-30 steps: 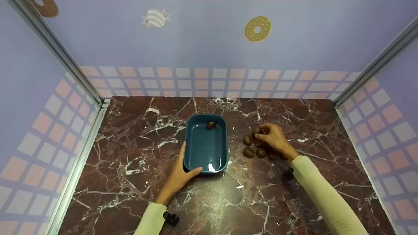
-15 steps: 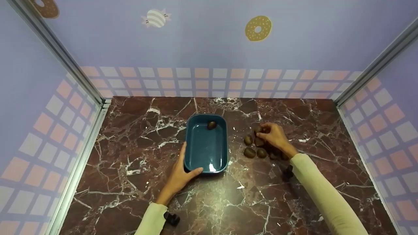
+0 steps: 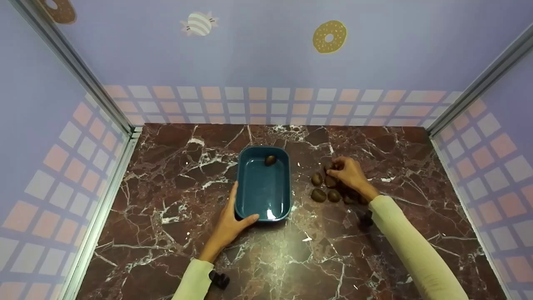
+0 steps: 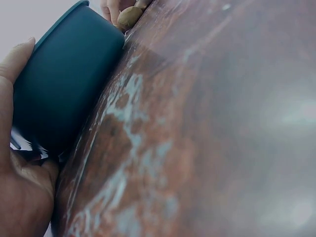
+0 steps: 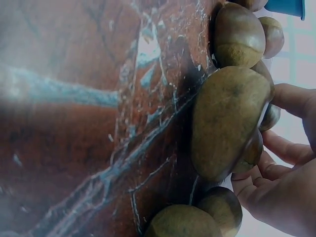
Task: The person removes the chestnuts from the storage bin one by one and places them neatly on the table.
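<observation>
On the left of the marble tabletop (image 3: 166, 200), the person's left hand (image 3: 228, 225) rests against the near left corner of a teal rectangular tray (image 3: 263, 210); its fingers lie straight along the tray's left wall while the thumb runs along the near wall, so the hand braces the tray with flat fingers rather than curling round it. The left wrist view shows the same: palm and thumb (image 4: 15, 61) pressed to the tray's (image 4: 64, 84) outer side. Inside the tray, near its far right corner, sits one brown kiwi (image 3: 270, 160). Just to the right of the tray, apart from it, a cluster of kiwis (image 3: 318, 194) lies on the marble, close together and partly touching one another. Over the far part of that cluster is the right hand (image 3: 349, 174), its fingers curled down onto one kiwi at the far edge (image 3: 331, 166); it appears to pinch that fruit, though from the head view the grip is small and partly hidden. The right wrist view shows bent fingers (image 5: 291, 98) beside the large kiwis (image 5: 229, 121) resting on the marble. Both arms wear pale yellow sleeves (image 3: 412, 250).
</observation>
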`<state>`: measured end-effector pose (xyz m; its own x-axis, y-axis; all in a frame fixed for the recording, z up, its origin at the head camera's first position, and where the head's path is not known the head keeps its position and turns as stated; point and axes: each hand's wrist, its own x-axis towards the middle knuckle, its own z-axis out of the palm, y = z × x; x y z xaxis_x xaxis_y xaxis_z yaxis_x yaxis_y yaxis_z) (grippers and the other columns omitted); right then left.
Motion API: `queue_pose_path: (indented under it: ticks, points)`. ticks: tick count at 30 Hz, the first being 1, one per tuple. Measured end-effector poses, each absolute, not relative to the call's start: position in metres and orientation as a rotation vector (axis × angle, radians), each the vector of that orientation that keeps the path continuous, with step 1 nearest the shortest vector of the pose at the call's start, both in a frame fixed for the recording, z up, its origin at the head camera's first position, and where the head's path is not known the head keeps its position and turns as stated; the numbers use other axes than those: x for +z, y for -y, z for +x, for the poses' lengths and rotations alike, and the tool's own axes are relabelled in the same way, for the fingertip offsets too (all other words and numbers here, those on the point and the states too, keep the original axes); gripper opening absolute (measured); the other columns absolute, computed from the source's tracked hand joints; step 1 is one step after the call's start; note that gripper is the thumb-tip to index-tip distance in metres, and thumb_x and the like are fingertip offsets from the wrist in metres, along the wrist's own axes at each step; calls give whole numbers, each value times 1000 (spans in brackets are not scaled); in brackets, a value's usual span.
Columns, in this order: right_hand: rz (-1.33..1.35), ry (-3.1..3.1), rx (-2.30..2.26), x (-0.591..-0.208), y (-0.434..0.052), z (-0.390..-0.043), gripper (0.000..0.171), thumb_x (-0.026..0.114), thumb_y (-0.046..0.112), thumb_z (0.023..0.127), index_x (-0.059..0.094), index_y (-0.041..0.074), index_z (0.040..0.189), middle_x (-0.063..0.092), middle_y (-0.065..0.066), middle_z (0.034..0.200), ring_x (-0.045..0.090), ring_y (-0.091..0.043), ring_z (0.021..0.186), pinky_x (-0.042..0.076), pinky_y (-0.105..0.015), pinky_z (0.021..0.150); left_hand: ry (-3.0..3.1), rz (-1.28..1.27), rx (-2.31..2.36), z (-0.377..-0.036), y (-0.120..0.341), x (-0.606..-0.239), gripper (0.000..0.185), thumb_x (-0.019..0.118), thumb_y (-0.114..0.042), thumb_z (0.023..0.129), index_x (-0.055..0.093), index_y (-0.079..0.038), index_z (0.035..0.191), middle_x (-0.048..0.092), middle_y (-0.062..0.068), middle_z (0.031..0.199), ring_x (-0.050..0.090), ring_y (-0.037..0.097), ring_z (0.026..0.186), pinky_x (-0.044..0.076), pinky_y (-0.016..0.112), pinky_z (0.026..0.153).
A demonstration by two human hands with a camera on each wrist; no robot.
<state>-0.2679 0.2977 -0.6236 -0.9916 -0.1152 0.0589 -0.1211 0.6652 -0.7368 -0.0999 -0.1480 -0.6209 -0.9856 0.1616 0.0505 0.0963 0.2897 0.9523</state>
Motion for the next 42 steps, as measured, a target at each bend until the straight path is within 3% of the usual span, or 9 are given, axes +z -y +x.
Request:
queue_pose_path:
  ticks: [9, 20, 32, 42]
  points:
    - [178, 2892, 1270, -575, -276, -245, 39, 86, 13, 96, 74, -7, 127, 77, -26, 118, 73, -41, 106, 57, -51, 95, -2494, 241, 1803, -100, 147, -620, 122, 92, -43, 91, 10, -20, 180, 15, 10, 184, 20, 39, 167, 18, 66, 132]
    - [373, 2857, 1206, -550, -252, -239, 40, 86, 11, 95, 74, -7, 129, 74, -25, 118, 72, -41, 104, 57, -54, 93, -2497, 244, 1799, -100, 148, -619, 122, 92, -43, 92, 10, -23, 180, 15, 11, 184, 19, 39, 167, 18, 67, 132]
    - [593, 2797, 1228, -530, -211, -233, 41, 89, 12, 92, 75, -5, 127, 74, -23, 121, 71, -42, 111, 57, -57, 100, -2487, 218, 1828, -101, 147, -622, 119, 92, -35, 91, 13, -28, 180, 18, 10, 183, 22, 38, 167, 18, 67, 131]
    - [747, 2822, 1235, -524, -176, -231, 45, 88, 12, 94, 73, -8, 130, 73, -23, 124, 70, -44, 116, 57, -56, 103, -2484, 229, 1833, -100, 147, -622, 122, 92, -42, 90, 11, -27, 180, 18, 10, 184, 22, 38, 166, 19, 66, 131]
